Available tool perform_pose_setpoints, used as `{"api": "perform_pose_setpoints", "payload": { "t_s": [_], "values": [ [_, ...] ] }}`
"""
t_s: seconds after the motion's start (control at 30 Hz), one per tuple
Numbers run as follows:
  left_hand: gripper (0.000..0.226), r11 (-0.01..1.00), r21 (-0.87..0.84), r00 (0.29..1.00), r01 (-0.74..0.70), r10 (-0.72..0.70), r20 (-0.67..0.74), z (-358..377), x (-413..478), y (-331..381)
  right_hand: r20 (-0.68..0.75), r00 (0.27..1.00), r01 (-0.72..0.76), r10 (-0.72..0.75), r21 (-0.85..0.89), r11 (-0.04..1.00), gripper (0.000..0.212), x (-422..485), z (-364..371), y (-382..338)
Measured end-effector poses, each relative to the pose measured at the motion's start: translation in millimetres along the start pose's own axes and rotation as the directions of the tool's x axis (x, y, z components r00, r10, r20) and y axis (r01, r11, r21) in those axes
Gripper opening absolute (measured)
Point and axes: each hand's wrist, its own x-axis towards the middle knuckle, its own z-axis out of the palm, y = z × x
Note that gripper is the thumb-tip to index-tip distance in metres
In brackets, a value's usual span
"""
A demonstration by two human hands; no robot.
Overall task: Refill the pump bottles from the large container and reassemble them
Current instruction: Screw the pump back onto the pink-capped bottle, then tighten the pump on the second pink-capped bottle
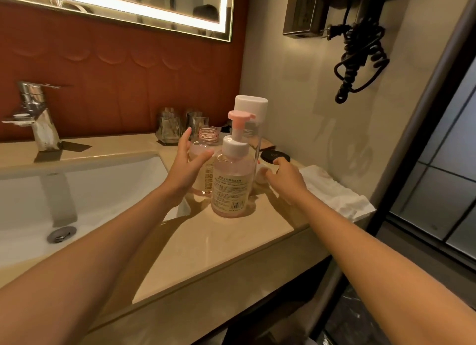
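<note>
1. Clear pump bottle of pale pink liquid, pink-and-white pump head fitted (pixel 233 187): stands upright on the beige stone counter (pixel 231 244). Judged finished.
2. Second clear bottle with bare threaded neck (pixel 206 138): just behind-left of the first, no pump. Fill level unclear; reassembly is left to do.
3. Tall clear container with white lid (pixel 251 105): upright behind both, lid on.
4. Left hand (pixel 186 164): grip wide open, fingers straight, at the capless bottle's side, holding nothing.
5. Right hand (pixel 284 176): fingers curl toward a small white object (pixel 260 176), possibly the missing pump. Cannot tell whether the grip has it.
6. White folded towel (pixel 334 190) lies far right.
</note>
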Motion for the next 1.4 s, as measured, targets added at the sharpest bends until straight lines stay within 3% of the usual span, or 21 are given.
{"api": "perform_pose_setpoints", "payload": {
  "t_s": [0.2,0.37,0.5,0.63,0.77,0.9,1.13,1.3,1.4],
  "values": [
    [0.063,1.000,0.009,1.000,0.006,-0.006,0.024,-4.3,-3.0,0.2,0.094,0.992,-0.090,0.085,0.045,0.995,0.044,12.9,14.5,-12.0],
    [0.059,1.000,-0.016,0.999,0.000,0.000,0.043,-12.4,-13.4,0.9,0.015,0.995,-0.104,0.104,0.052,0.993,0.033,7.3,16.3,-14.2],
    [0.047,0.998,-0.066,0.996,-0.021,0.026,0.082,-18.1,-30.7,5.2,-0.050,0.993,-0.095,0.110,0.241,0.966,0.028,-8.6,-3.4,-17.0],
    [0.047,0.997,-0.049,0.992,-0.060,0.065,0.110,-22.6,-53.0,9.1,-0.140,0.982,-0.027,0.126,0.558,0.830,0.019,-40.8,-30.6,-30.6],
    [0.048,0.996,-0.060,0.987,-0.072,0.080,0.142,-30.7,-75.0,13.9,-0.213,0.958,0.024,0.191,0.726,0.687,0.026,-81.2,-40.0,-49.4],
    [0.049,0.993,-0.079,0.981,-0.087,0.099,0.166,-37.2,-94.4,17.8,-0.124,0.951,-0.056,0.283,0.831,0.554,0.027,-112.2,-23.8,-55.6],
    [0.048,0.990,-0.091,0.976,-0.110,0.125,0.177,-46.4,-111.2,19.1,-0.091,0.937,-0.066,0.339,0.903,0.425,0.032,-127.4,-2.5,-74.0],
    [0.052,0.991,-0.099,0.976,-0.096,0.113,0.186,-50.9,-112.8,16.8,-0.123,0.931,-0.045,0.344,0.896,0.442,0.035,-111.8,13.9,-84.5],
    [0.056,0.991,-0.093,0.978,-0.099,0.114,0.177,-52.8,-112.7,15.3,-0.163,0.937,-0.018,0.311,0.863,0.506,0.035,-99.7,21.5,-90.1]
  ]
}}
